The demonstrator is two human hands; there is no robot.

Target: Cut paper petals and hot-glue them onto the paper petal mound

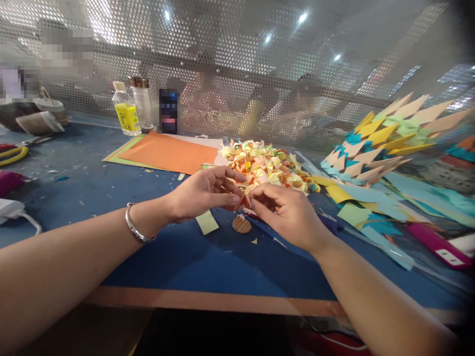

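Note:
Between my two hands is a small folded piece of orange-red paper (243, 201), pinched from both sides. My left hand (208, 193), with a silver bracelet at the wrist, holds it between thumb and finger. On the other side, the fingertips of my right hand (284, 207) grip its right edge. Just beyond the hands lies a heap of small folded paper pieces (269, 163) in yellow, orange and cream. Below them on the blue table are a round brown disc (242, 224), a pale green paper square (207, 222) and a blue pen-like tool (272, 236), partly hidden.
Orange and green paper sheets (166, 152) lie behind my left hand. Two bottles (126, 112) and a phone (169, 111) stand at the back against a perforated metal screen (237, 94). To the right rises a spiky layered paper construction (382, 141), with paper strips (371, 198) before it.

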